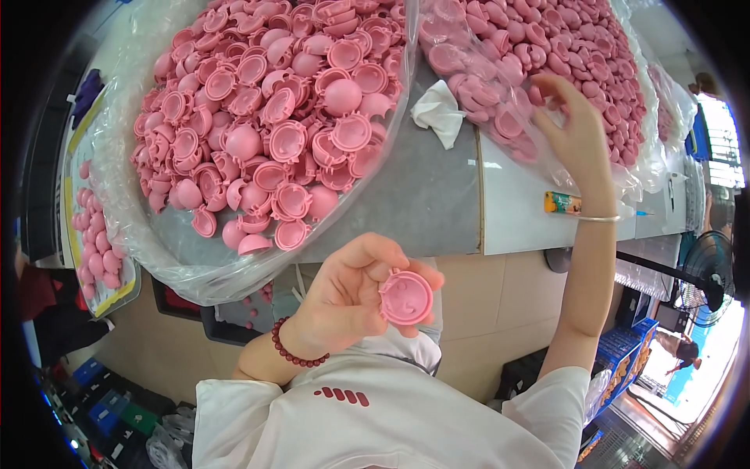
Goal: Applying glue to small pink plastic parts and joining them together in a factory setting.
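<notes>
My left hand (355, 293) is closed around a pink plastic half-shell (406, 298), pinched by its rim with the hollow inside facing up. Small raised and sunken spots show in its hollow, and a little tab sticks out at its edge. Far to the right, my right hand (574, 129) reaches over the edge of a clear plastic bag (500, 59). Thumb and fingers are apart there, close to smooth pink pieces (578, 47) heaped in the bag. I cannot make out anything gripped between them.
A large clear bag (168, 258) full of pink half-shells (285, 141) lies on the grey table (437, 199) at left. Between the bags sits a crumpled white tissue (440, 113). A yellow-and-green tube (564, 203) lies under my right forearm. Pink balls fill a tray (117, 301) at far left.
</notes>
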The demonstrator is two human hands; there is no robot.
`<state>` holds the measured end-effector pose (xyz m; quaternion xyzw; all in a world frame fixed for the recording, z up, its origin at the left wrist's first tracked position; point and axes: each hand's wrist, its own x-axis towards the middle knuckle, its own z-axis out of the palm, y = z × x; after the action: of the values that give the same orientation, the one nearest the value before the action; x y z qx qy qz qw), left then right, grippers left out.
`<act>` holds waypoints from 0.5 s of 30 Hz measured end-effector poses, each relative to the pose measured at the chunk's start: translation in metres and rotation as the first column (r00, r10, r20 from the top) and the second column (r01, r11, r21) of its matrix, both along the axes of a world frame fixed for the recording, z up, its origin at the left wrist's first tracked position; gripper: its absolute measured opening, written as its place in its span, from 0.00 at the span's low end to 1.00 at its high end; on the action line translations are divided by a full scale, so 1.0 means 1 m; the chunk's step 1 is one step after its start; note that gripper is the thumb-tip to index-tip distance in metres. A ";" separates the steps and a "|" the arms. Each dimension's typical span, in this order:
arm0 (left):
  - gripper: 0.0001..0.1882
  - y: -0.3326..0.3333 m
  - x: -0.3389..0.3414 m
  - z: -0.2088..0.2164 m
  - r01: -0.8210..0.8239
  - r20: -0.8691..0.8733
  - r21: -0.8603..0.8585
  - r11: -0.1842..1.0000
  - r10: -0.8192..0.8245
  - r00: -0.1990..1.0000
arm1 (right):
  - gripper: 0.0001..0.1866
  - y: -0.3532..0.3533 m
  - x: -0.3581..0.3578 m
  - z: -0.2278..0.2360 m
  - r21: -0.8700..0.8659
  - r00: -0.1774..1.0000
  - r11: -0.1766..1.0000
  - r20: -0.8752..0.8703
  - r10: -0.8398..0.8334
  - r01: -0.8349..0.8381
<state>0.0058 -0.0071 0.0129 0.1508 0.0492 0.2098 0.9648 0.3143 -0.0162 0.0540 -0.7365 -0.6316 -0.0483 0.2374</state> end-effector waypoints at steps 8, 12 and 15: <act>0.21 0.006 -0.009 -0.002 -0.055 -0.088 0.142 0.988 0.068 0.994 | 0.18 -0.037 -0.057 0.029 -0.111 0.704 0.994 -0.706 -0.077 -0.003; 0.22 0.009 -0.006 0.000 -0.086 -0.133 0.225 0.971 0.119 0.984 | 0.20 -0.053 -0.095 0.002 -0.202 0.770 0.964 -0.638 0.007 -0.175; 0.22 0.012 -0.005 0.004 -0.120 -0.137 0.338 0.934 0.175 0.975 | 0.19 -0.061 -0.096 0.000 -0.202 0.912 0.972 -0.408 0.032 -0.124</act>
<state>0.0006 0.0054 0.0164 0.3214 0.1043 0.2739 0.9004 0.2179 -0.0768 0.0536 -0.7267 -0.5997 0.1847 0.2796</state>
